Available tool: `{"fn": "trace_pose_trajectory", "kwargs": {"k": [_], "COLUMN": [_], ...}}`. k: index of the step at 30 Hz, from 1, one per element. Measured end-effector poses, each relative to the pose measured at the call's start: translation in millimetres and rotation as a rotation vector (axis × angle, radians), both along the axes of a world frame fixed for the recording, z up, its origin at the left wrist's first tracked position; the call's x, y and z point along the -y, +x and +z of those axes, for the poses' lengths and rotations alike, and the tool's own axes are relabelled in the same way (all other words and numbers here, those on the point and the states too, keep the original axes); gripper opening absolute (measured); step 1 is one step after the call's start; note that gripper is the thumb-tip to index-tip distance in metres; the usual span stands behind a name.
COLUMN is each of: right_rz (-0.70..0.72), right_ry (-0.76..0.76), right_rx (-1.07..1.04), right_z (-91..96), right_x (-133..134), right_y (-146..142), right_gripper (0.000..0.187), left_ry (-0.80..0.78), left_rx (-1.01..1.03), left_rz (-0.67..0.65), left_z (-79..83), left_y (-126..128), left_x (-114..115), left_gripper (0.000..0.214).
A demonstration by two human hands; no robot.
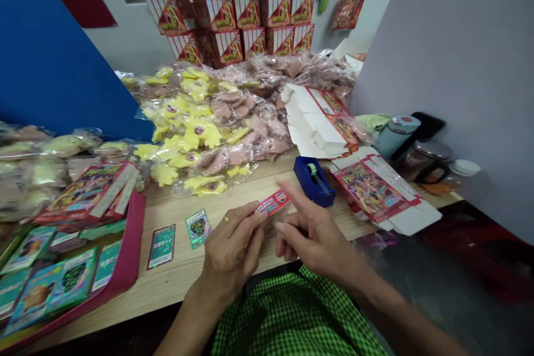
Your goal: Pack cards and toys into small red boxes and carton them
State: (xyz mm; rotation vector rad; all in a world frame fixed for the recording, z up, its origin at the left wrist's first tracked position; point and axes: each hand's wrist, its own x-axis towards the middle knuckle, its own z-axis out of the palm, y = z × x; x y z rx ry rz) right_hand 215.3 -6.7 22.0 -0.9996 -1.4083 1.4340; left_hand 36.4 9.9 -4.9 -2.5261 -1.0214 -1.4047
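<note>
My left hand (236, 242) pinches a small red card packet (273, 202) over the front edge of the wooden table (175, 275). My right hand (311, 228) sits just right of it, index finger stretched toward the packet's end, the other fingers curled; whether it grips the packet is unclear. A blue tape dispenser (314, 179) stands just beyond the right hand. Two green card packets (162, 245) (198, 227) lie flat on the table left of my left hand.
A red tray (129, 258) of green packets and printed boxes sits at left. Bagged yellow and pink toys (208, 122) pile up behind. Flat cartons (375, 189) lie at right, with jars and a lidded cup by the wall. Red boxes (250, 5) are stacked at the back.
</note>
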Motion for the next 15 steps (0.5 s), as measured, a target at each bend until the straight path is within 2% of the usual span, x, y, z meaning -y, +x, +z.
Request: {"fn": "trace_pose_trajectory", "kwargs": {"k": [2, 3, 9, 12, 15], "right_rz": [-0.025, -0.046, -0.084, -0.085, -0.112], "right_ry": [-0.004, -0.005, -0.128, -0.151, -0.125], "right_rx": [-0.036, -0.04, -0.02, -0.093, -0.153], "right_z": [-0.9, -1.6, -7.4, -10.9, -14.0], "right_x": [-7.0, -9.7, -16.4, -14.7, -11.5], "right_y": [-7.4, -9.9, -12.7, -11.1, -12.9], "right_gripper": [0.07, 0.078, 0.085, 0.091, 0.095], "left_ry": [-0.018, -0.02, -0.077, -0.184, -0.357], "left_rx": [0.046, 0.065, 0.009, 0.014, 0.062], "left_rz": [0.021, 0.034, -0.062, -0.11, -0.164], "left_z": [-0.6, -1.0, 2.1, 9.4, 19.7], "left_y": [-0.2, -0.5, -3.0, -5.2, -7.2], "left_x": [0.9, 1.0, -2.8, -4.7, -8.9], "left_gripper": [0.027, 0.03, 0.027, 0.026, 0.019]}}
